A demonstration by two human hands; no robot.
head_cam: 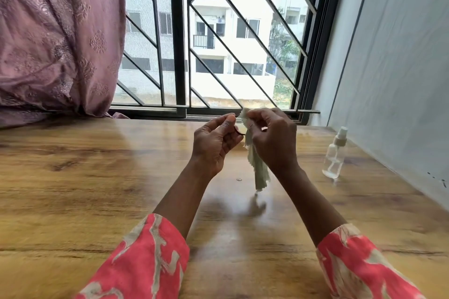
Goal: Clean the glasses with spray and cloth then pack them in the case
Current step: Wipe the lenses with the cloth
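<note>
Wooden table (73, 177) by barred window (211, 39); left hand (213, 145) pinches glasses (239, 132), right hand (272, 141) grips cloth (258, 170) (pale).

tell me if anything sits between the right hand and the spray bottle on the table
Nothing visible does. The spray bottle stands alone on the table, right of the right hand, which holds the cloth.

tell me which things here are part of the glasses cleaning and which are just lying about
Part of the job:
- glasses, pinched in the left hand
- cloth, held by the right hand
- spray bottle, standing on the table

Just lying about:
- curtain
- small speck on the table, too small to identify

No case in view.
</note>
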